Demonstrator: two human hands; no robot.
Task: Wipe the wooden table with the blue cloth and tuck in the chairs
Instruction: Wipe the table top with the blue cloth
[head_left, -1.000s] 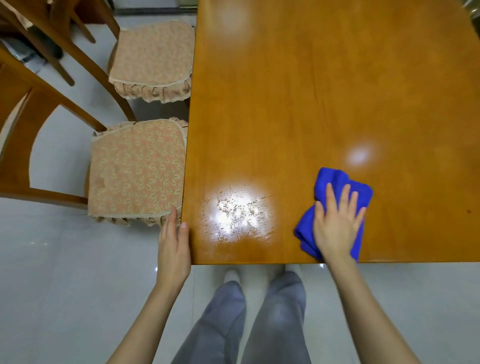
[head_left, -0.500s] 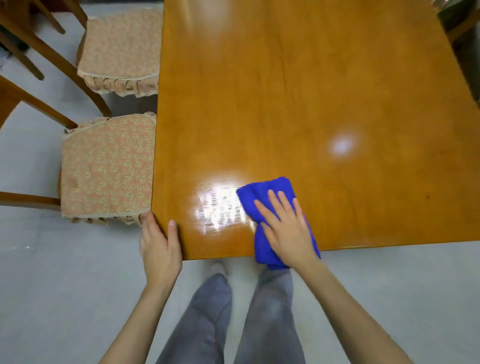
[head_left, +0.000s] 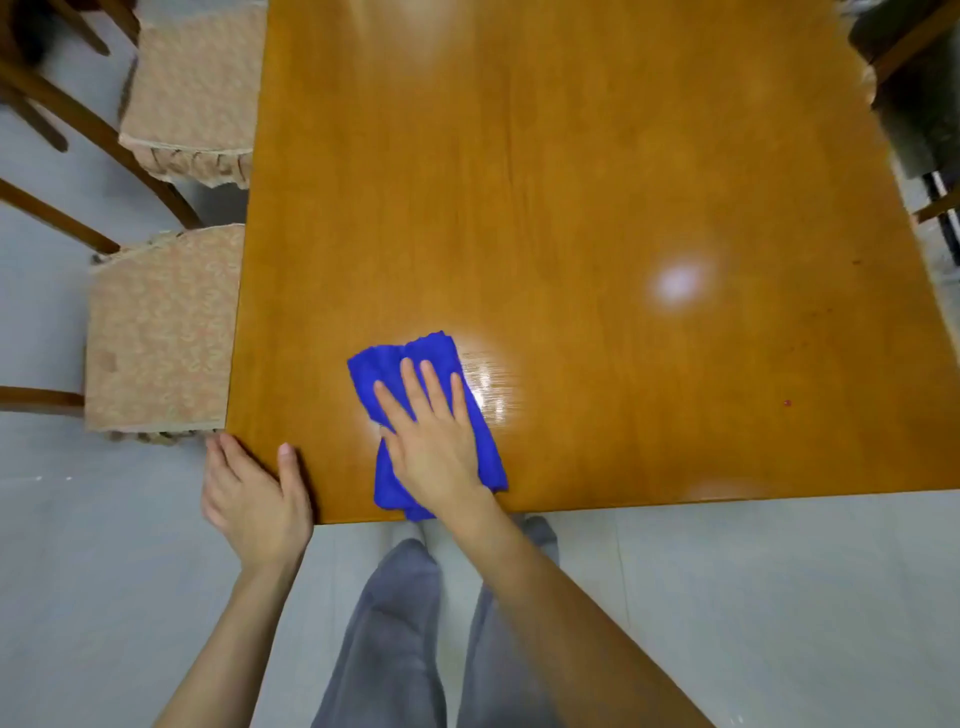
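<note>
The right hand (head_left: 439, 441) lies flat, fingers spread, just inside the near edge of the table (head_left: 571, 208), while the left hand (head_left: 254, 499) rests at its near-left corner, thumb on top, fingers seemingly straight.

You had nothing to read at that moment: no legible text, label, brand or number showed on the wooden table (head_left: 571, 208), blue cloth (head_left: 375, 375) or chairs (head_left: 161, 332).

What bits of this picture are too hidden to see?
Head view:
The table under the blue cloth: covered by cloth and right hand.
Its far end: cut by top edge.
The near chair's back: cut by left edge.
The dark thing, top right: blurred, cut by right edge.
</note>
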